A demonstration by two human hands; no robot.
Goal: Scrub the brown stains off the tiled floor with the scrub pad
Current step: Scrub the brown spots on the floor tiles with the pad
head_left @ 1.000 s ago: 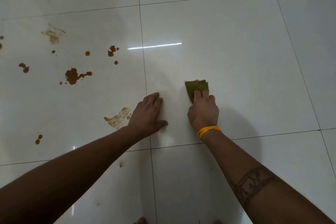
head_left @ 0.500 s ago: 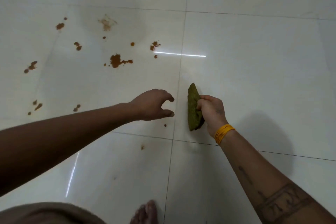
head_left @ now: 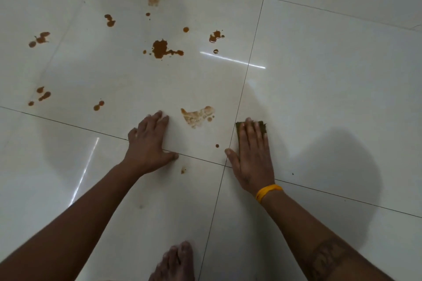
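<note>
Green rectangular scrub pad lies flat on the glossy white tiled floor, pinned under the straight fingers of the right hand, just right of a grout line. Beside it, a smeared brown stain sits between both hands. The left hand rests flat, fingers spread, holding nothing. Darker brown splatters dot the tile beyond.

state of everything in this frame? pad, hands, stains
scrub pad: flat on the tile, under the right fingers
right hand: fingers straight, pressing the pad
left hand: flat on the floor, holds nothing
smeared stain: between the hands, partly scrubbed
dark stains: beyond the hands, unscrubbed
</note>
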